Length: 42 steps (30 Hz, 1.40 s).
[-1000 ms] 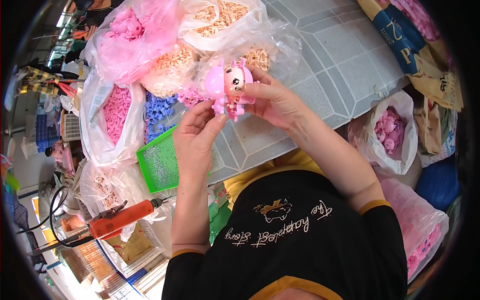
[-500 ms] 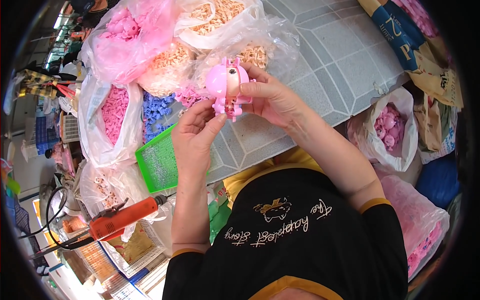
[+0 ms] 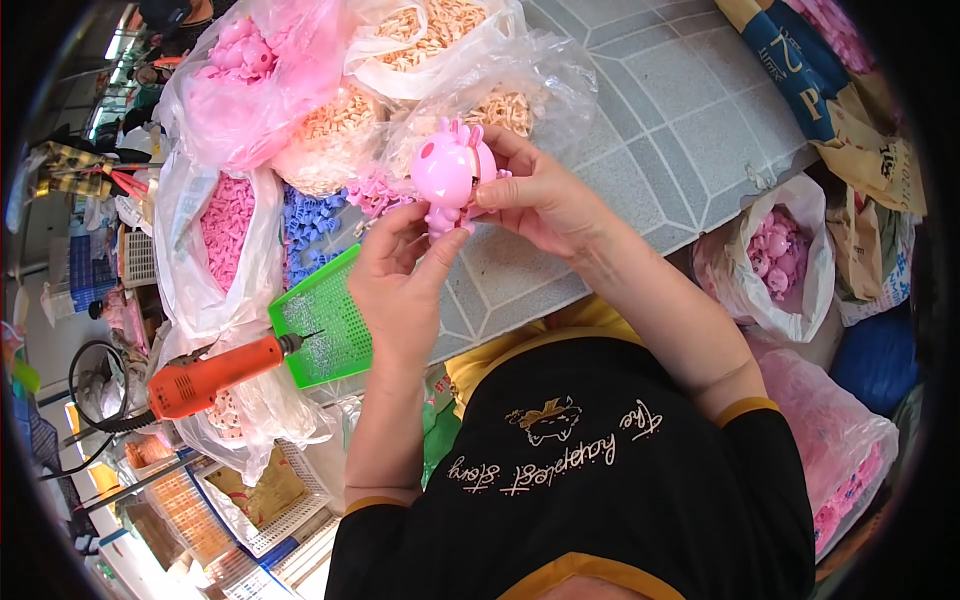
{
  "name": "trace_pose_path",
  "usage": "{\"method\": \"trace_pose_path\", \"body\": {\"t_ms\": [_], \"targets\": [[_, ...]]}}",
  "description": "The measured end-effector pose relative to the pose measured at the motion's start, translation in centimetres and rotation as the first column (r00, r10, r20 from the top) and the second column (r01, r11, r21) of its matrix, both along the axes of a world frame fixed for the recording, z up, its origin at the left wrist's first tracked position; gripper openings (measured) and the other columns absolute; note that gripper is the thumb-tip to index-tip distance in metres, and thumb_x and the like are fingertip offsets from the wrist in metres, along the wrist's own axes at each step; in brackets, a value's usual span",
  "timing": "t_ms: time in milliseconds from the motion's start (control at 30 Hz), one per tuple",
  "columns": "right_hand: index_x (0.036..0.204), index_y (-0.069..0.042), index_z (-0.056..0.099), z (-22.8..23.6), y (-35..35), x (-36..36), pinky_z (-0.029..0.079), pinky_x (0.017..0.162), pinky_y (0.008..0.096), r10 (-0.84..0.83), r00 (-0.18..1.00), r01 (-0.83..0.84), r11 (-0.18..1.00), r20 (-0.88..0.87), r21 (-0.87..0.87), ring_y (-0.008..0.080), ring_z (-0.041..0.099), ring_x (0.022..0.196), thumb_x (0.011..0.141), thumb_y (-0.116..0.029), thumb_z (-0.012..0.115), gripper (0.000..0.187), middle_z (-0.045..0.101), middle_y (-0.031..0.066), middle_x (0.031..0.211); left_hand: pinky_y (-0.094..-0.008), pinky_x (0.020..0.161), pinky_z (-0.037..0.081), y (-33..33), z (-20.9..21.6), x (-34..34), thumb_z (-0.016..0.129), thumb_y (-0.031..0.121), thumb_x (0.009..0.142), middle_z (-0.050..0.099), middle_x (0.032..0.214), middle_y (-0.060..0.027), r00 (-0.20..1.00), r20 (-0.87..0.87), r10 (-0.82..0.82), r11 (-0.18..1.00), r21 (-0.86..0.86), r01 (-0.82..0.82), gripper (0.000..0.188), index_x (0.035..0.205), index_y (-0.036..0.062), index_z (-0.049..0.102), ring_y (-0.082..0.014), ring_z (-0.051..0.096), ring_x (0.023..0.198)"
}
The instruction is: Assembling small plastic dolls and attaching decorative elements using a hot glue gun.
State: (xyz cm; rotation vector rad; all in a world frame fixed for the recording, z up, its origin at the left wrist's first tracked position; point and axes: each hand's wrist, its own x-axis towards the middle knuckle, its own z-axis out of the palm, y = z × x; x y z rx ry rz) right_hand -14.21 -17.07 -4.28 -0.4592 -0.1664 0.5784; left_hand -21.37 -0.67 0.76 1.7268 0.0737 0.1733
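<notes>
A shiny pink toy figure (image 3: 447,172) with a large round head and small ears is held up between both my hands, over the table. My left hand (image 3: 405,245) pinches its lower body between thumb and fingers. From the other side, my right hand (image 3: 530,190) grips the figure's head and side, the thumb lying across its edge. A thin gap shows along the head's right side; the far side is hidden. Just left of my left forearm is a green plastic basket (image 3: 345,325) with small silvery pieces in it.
An orange electric screwdriver (image 3: 215,378) hangs at the left, its tip over the basket. Bags of pink parts (image 3: 228,225) and cream-coloured parts (image 3: 430,35), plus loose blue parts (image 3: 308,228), line the grey tabletop (image 3: 670,90). A white bag of pink parts (image 3: 812,290) stands at the right.
The toy has been turned in my hands, so its rounded pink shell now shows instead of its seam side. The orange screwdriver has swung left and up.
</notes>
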Motion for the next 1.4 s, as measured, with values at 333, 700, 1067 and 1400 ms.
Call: {"method": "trace_pose_path", "body": {"t_ms": [333,700,1067,1400], "targets": [[0.139,-0.01,0.046,0.5,-0.2,-0.6,0.046,0.106,0.0382,-0.051,0.996,0.055,0.997,0.07,-0.054,0.0234,0.054,0.125,0.069,0.002,0.082,0.08,0.056,0.0073,0.132,-0.0286,0.085,0.054,-0.9,0.3,-0.5,0.068,-0.004,0.089,0.062,0.111,-0.0098,0.997,-0.043,-0.062,0.998,-0.017,0.061,0.032,0.116,-0.0008,0.051,-0.0157,0.063,0.099],[0.135,-0.009,0.051,0.5,0.0,-0.9,0.044,0.107,0.036,-0.064,0.982,0.084,0.991,0.177,-0.105,0.0197,0.053,0.124,0.056,0.002,0.091,0.09,0.057,0.0038,0.13,-0.0302,0.089,0.053,-0.2,-0.4,-0.5,0.067,-0.002,0.091,0.054,0.113,-0.0064,0.987,0.075,-0.139,0.99,0.018,0.138,0.026,0.114,0.0008,0.053,-0.0167,0.059,0.105],[0.138,-0.007,0.05,0.7,0.2,-1.1,0.041,0.111,0.037,-0.059,0.969,0.09,0.989,0.242,-0.118,0.0204,0.05,0.129,0.057,0.002,0.09,0.091,0.054,0.0056,0.135,-0.0302,0.088,0.051,0.1,-1.1,-0.7,0.068,0.001,0.092,0.053,0.118,-0.0085,0.981,0.123,-0.152,0.988,0.047,0.148,0.025,0.113,0.0008,0.055,-0.0162,0.057,0.105],[0.145,-0.006,0.045,3.0,0.5,-3.3,0.045,0.106,0.0351,-0.13,0.884,0.345,0.83,0.45,-0.439,0.02,0.051,0.129,0.071,-0.015,0.088,0.086,0.053,0.0079,0.134,-0.0416,0.088,0.048,-0.8,-3.0,-0.7,0.071,-0.003,0.078,0.055,0.117,-0.0192,0.908,0.408,-0.093,0.805,0.568,-0.173,0.035,0.109,0.0008,0.056,-0.0357,0.057,0.102]]}}
